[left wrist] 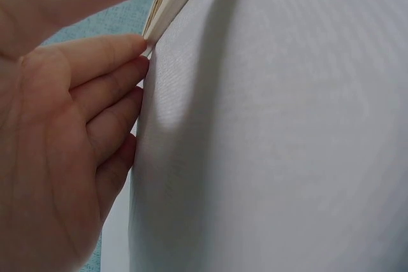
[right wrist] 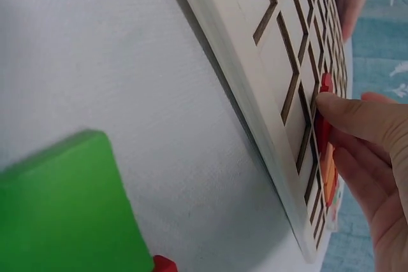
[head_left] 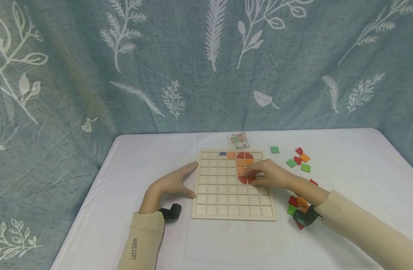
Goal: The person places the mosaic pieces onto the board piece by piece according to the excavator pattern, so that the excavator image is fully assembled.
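Observation:
A wooden grid board (head_left: pixel 213 189) lies flat on the white table. My left hand (head_left: pixel 172 182) is beside its left edge, thumb spread from straight fingers; fingertips touch the edge in the left wrist view. Over the right part of the board, my right hand (head_left: pixel 272 174) pinches a red quarter-circle tile (right wrist: pixel 323 128), which sits at or in a cell. Orange square tiles (head_left: pixel 240 162) fill cells above it, with red rounded tiles (head_left: pixel 244 155) at the top. Left of these are a lighter orange square (head_left: pixel 231 155) and a blue rounded tile (head_left: pixel 222 153). My right fingers hide some cells.
A small card with a coloured pattern (head_left: pixel 238 140) lies behind the board. To the right are loose tiles: a green square (head_left: pixel 275 149), a red, orange and green group (head_left: pixel 305 157), and a pile (head_left: pixel 301 202) partly under my right wrist. A patterned curtain (head_left: pixel 193 56) hangs behind.

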`<move>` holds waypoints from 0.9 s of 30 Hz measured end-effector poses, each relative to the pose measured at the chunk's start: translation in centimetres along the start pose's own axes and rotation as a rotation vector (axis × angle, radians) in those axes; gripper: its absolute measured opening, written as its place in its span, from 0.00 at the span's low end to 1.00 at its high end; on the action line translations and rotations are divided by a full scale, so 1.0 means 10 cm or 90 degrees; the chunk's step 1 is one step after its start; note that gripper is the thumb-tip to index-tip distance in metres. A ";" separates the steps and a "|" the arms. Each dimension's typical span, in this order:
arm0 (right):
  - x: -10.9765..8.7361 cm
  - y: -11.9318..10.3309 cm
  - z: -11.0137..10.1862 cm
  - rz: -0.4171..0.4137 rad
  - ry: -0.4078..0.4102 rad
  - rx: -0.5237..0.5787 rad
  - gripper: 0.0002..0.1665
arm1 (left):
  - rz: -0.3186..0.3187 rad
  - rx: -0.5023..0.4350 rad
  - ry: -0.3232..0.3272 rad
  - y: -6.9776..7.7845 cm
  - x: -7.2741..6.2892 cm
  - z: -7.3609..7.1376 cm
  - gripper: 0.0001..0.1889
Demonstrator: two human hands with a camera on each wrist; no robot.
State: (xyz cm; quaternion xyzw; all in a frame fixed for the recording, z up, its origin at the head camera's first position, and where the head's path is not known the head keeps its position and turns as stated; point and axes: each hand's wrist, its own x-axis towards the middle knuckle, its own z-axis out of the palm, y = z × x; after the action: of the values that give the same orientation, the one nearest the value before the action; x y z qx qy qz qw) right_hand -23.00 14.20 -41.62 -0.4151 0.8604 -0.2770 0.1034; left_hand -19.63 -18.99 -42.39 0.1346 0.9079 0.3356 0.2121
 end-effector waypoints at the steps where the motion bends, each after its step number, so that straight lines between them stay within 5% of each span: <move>1: 0.00 0.00 0.00 0.005 -0.001 0.002 0.18 | -0.001 -0.001 -0.002 0.00 0.00 0.00 0.57; 16: 0.01 -0.03 -0.02 0.004 0.017 0.008 0.16 | -0.005 -0.003 -0.016 0.00 0.04 -0.06 0.57; 27: -0.01 -0.06 0.01 0.004 0.077 0.033 0.15 | -0.003 0.001 -0.021 -0.01 0.04 -0.08 0.58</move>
State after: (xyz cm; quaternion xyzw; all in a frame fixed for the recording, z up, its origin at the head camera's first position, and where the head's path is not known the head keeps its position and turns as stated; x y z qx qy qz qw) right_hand -22.47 13.97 -41.43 -0.3921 0.8590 -0.3230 0.0630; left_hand -20.37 -19.31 -42.06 0.1379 0.9048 0.3323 0.2278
